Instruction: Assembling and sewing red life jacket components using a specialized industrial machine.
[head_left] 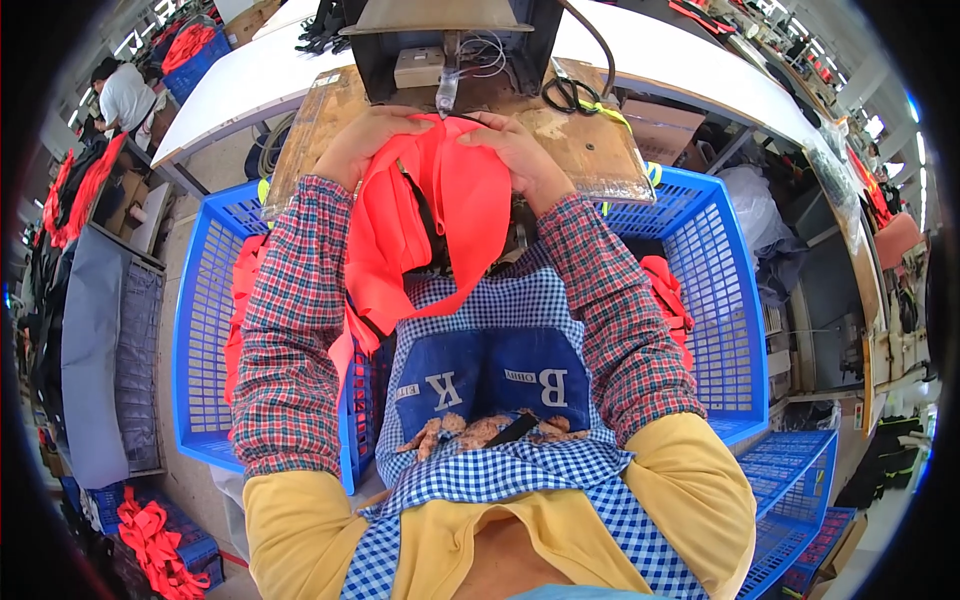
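Note:
A wide orange-red fabric strap (430,215) hangs in loops from my hands over my lap, with a narrow black strip showing inside the loop. My left hand (372,142) grips its upper left part, fingers pressed on the fabric near the machine's head. On the other side, my right hand (520,158) pinches the strap's upper right part, and its fingertips are partly hidden by the fabric. Between both hands the strap lies right under the clear-capped head (446,92) of a dark metal machine (375,60); whether the head touches it I cannot tell.
Black-handled scissors (572,95) lie on the worn wooden board (600,150) right of the machine. Blue plastic baskets stand left (205,330) and right (735,320) of me, with orange-red straps in them. A white table (235,85) extends behind. A person (125,98) sits far left.

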